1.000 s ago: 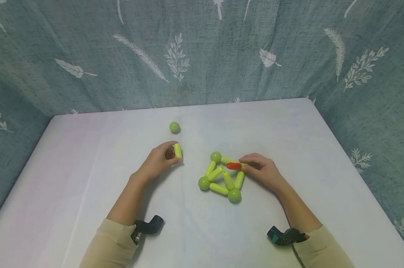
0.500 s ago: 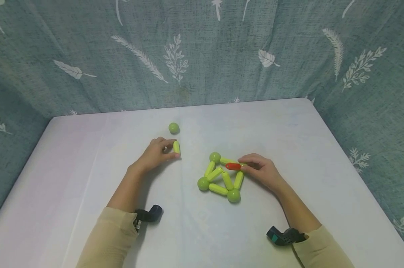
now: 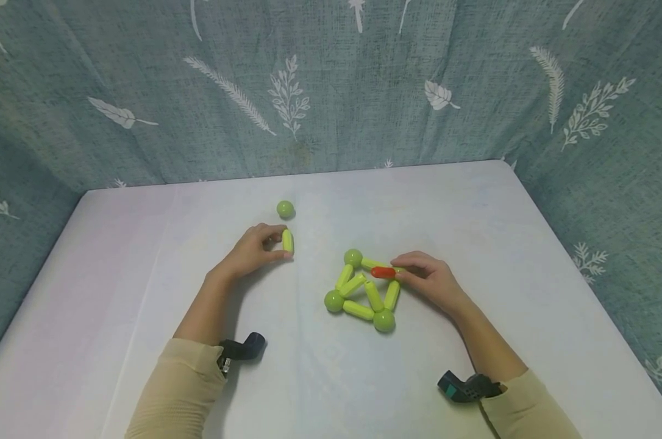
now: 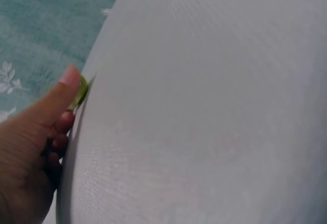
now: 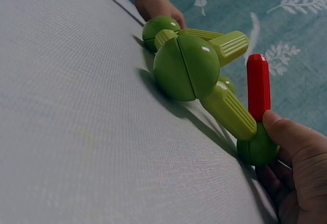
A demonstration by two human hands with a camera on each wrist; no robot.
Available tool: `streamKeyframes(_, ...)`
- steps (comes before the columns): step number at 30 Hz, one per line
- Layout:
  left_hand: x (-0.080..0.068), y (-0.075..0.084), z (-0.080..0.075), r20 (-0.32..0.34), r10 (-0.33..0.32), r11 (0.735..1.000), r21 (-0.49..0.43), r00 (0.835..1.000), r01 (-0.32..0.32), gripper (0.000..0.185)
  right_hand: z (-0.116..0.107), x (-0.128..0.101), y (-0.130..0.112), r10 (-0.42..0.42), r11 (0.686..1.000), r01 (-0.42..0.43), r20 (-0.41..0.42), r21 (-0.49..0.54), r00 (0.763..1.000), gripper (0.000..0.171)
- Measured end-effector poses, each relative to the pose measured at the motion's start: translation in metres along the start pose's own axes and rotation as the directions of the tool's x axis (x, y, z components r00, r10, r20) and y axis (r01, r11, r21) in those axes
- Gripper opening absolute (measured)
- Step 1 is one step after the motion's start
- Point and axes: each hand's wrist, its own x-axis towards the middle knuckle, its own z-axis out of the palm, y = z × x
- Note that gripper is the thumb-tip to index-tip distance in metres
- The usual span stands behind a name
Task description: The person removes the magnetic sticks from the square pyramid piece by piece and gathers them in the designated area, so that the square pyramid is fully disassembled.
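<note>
My left hand (image 3: 256, 249) pinches a short yellow-green building rod (image 3: 288, 241) between thumb and fingertips; in the left wrist view only a bit of green (image 4: 79, 93) shows past the thumb. Right of it stands a four-cornered frame of green balls (image 3: 334, 300) and yellow-green rods (image 3: 358, 310). Two further rods (image 3: 373, 296) slant upward from its near corners. My right hand (image 3: 431, 281) holds the frame's right corner ball (image 5: 255, 144), mostly hidden by fingers in the head view. From that ball a red rod (image 5: 258, 83) sticks up, the thumb at its base.
A loose green ball (image 3: 285, 210) lies on the white table (image 3: 144, 244) just beyond my left hand. Patterned green cloth (image 3: 342, 91) hangs behind the far edge and along both sides. Each wrist carries a dark camera (image 3: 465, 386).
My left hand has shifted a little away from me and to the left with the yellow-green rod, nearer the loose ball. The right hand and the frame stay where they were.
</note>
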Motion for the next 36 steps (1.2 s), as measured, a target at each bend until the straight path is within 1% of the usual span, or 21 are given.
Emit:
streamKeyframes(5,0.001,-0.003,0.001,-0.014,0.001,0.999,-0.051,1.000,-0.002,0.065,0.000,0.001,0.002,-0.009,1.000,0.009,-0.007,-0.022,1.000,0.025)
streamKeyframes(7,-0.001,-0.003,0.002,-0.030,0.003,0.998,-0.067,1.000,-0.005,0.068,0.001,0.002,0.010,-0.004,1.000,0.003,-0.012,-0.026,1.000,0.026)
streamKeyframes(9,-0.004,-0.003,0.004,-0.058,0.002,0.996,-0.088,0.998,-0.007,0.069,0.002,0.003,0.020,-0.003,1.000,0.003,-0.014,-0.025,1.000,0.026)
streamKeyframes(11,-0.008,-0.002,0.008,-0.108,0.009,0.994,-0.108,0.994,-0.020,0.069,0.003,0.004,0.028,0.004,1.000,-0.004,-0.011,-0.027,1.000,0.026)
streamKeyframes(14,-0.015,0.003,0.016,-0.198,0.043,0.987,-0.143,0.979,-0.072,0.063,0.003,0.004,0.036,0.019,0.999,-0.020,-0.017,-0.027,1.000,0.026)
streamKeyframes(16,-0.019,0.009,0.023,-0.248,0.089,0.980,-0.152,0.965,-0.130,0.058,0.003,0.005,0.037,0.027,0.999,-0.028,-0.026,-0.035,0.999,0.026)
streamKeyframes(19,-0.024,0.022,0.033,-0.272,0.178,0.963,-0.149,0.946,-0.225,0.050,0.003,0.004,0.038,0.041,0.999,-0.042,-0.035,-0.029,0.999,0.027)
streamKeyframes(22,-0.028,0.038,0.043,-0.249,0.261,0.941,-0.149,0.933,-0.303,0.045,0.002,0.004,0.037,0.052,0.998,-0.053,-0.034,-0.023,0.998,0.027)
streamKeyframes(24,-0.030,0.048,0.050,-0.211,0.300,0.929,-0.157,0.930,-0.336,0.045,0.002,0.004,0.035,0.062,0.998,-0.062,-0.032,-0.023,0.998,0.027)
streamKeyframes(26,-0.032,0.056,0.057,-0.163,0.327,0.919,-0.176,0.931,-0.353,0.046,0.002,0.004,0.032,0.070,0.997,-0.071,-0.028,-0.033,0.997,0.027)
streamKeyframes(31,-0.035,0.071,0.072,-0.027,0.359,0.904,-0.240,0.933,-0.355,0.051,0.002,0.003,0.015,0.084,0.995,-0.084,-0.018,-0.051,0.996,0.028)
streamKeyframes(34,-0.036,0.078,0.076,0.036,0.360,0.906,-0.249,0.932,-0.341,0.052,0.001,0.002,0.007,0.072,0.996,-0.072,-0.015,-0.050,0.997,0.027)
streamKeyframes(36,-0.036,0.082,0.076,0.073,0.358,0.913,-0.236,0.931,-0.332,0.052,0.001,0.001,0.009,0.060,0.997,-0.060,-0.016,-0.043,0.998,0.027)
